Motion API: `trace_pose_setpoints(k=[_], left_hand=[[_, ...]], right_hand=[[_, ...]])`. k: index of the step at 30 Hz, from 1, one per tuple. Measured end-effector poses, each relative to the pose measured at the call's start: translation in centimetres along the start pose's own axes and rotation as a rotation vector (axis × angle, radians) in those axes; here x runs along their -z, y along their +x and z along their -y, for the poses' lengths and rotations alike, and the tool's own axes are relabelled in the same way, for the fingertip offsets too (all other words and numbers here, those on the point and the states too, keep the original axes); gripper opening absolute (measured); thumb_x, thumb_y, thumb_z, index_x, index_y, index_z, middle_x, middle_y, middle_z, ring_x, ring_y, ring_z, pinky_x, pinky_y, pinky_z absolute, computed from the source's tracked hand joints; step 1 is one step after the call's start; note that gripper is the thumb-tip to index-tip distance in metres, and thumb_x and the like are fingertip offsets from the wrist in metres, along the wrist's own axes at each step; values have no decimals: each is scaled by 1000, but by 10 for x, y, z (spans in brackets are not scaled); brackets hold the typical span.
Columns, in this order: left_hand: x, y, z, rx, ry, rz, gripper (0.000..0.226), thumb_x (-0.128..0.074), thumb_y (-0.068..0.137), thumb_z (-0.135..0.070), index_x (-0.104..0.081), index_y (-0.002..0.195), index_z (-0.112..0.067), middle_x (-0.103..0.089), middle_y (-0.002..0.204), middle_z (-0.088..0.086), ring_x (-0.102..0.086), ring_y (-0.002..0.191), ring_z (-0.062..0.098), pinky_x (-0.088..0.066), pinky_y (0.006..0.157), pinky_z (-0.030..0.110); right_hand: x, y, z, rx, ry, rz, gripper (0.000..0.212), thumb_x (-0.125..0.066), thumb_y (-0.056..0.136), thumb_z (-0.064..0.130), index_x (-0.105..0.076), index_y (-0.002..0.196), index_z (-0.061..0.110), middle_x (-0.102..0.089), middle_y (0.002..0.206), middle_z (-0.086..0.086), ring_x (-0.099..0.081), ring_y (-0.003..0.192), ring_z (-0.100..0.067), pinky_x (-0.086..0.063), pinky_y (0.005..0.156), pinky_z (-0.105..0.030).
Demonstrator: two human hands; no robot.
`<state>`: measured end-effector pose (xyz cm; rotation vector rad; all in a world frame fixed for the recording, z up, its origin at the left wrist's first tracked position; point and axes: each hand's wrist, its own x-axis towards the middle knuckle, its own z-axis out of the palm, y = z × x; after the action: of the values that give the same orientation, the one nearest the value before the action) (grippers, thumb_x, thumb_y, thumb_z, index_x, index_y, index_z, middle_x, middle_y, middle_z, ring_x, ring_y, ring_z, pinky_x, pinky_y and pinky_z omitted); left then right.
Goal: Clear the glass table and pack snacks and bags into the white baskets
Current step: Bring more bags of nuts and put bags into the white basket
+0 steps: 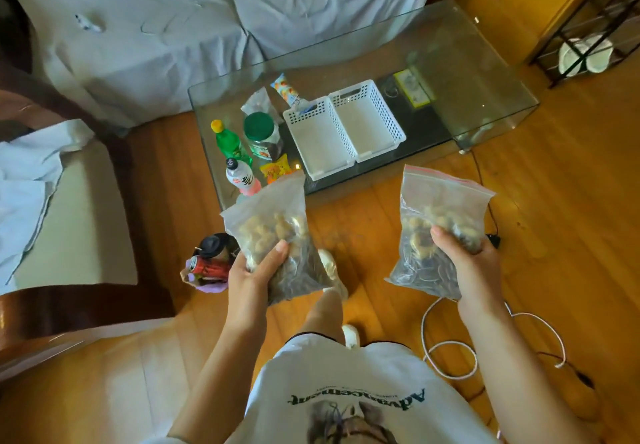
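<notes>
Each hand's grip is closed on a zip bag of snacks, left hand (258,270) and right hand (464,256), held above the floor near the glass surface (450,62); lay each flat in a white basket (320,138).

Clear, shiny glass table (450,48) at 12 o'clock. White plastic baskets (343,125) full of little holes on top. Thin, crinkly see-through plastic bags (273,215) at 6 o'clock. Shiny plastic bottle (230,140) at 9 o'clock of the baskets. Smooth, glossy wood floor (554,201). Soft, wrinkled cloth sheet (156,21) at 11 o'clock.
</notes>
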<state>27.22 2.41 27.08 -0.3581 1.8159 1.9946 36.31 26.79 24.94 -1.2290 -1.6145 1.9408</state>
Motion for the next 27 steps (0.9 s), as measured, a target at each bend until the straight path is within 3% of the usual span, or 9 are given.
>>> trace_pose_setpoints(k=[3, 6, 11, 17, 21, 24, 27], left_hand=[[-18, 41, -12, 2, -26, -8, 35, -72, 62, -38, -69, 94, -26, -76, 90, -3, -72, 87, 16, -58, 71, 27], [-39, 90, -27, -4, -51, -16, 38, -76, 61, -36, -67, 96, -24, -75, 91, -1, -71, 91, 21, -56, 78, 33], [-80, 179, -65, -7, -75, -12, 40, -77, 64, -28, -67, 101, -20, -76, 87, -3, -72, 85, 17, -56, 65, 22], [-113, 268, -114, -33, -43, 15, 27, -68, 71, -33, -65, 97, -25, -76, 84, -7, -72, 81, 11, -54, 61, 17], [-130, 311, -128, -21, -52, -34, 29, -72, 70, -34, -62, 97, -27, -75, 82, -10, -72, 80, 10, -54, 60, 17], [-143, 340, -129, -3, -52, -97, 29, -73, 70, -33, -63, 97, -27, -75, 85, -7, -73, 80, 12, -55, 61, 19], [-157, 368, -131, 27, -55, -175, 27, -70, 67, -36, -64, 93, -29, -74, 84, -7, -72, 80, 11, -56, 61, 20]], right_hand=[[-18, 40, 16, 25, -16, 28, 26, -79, 65, 34, -68, 86, 46, -72, 88, 22, -69, 86, -1, -55, 65, -18], [-41, 84, 41, 51, -40, 64, 30, -77, 66, 34, -65, 83, 56, -70, 88, 27, -68, 85, 3, -55, 62, -16], [-79, 164, 86, 47, -77, 32, 38, -77, 67, 36, -62, 102, 39, -70, 101, 14, -67, 97, -10, -56, 80, -32], [-115, 238, 123, 19, -54, 54, 48, -77, 48, 48, -63, 94, 40, -72, 89, 22, -69, 87, -1, -55, 67, -19], [-132, 285, 139, -5, -65, 72, 47, -78, 54, 42, -63, 98, 38, -72, 99, 12, -69, 93, -9, -57, 73, -26], [-146, 332, 148, -24, -76, 89, 44, -79, 51, 39, -66, 93, 35, -74, 91, 12, -70, 87, -9, -57, 64, -20], [-163, 387, 157, -37, -127, 116, 34, -80, 62, 27, -66, 93, 32, -73, 94, 7, -70, 91, -14, -58, 68, -23]])
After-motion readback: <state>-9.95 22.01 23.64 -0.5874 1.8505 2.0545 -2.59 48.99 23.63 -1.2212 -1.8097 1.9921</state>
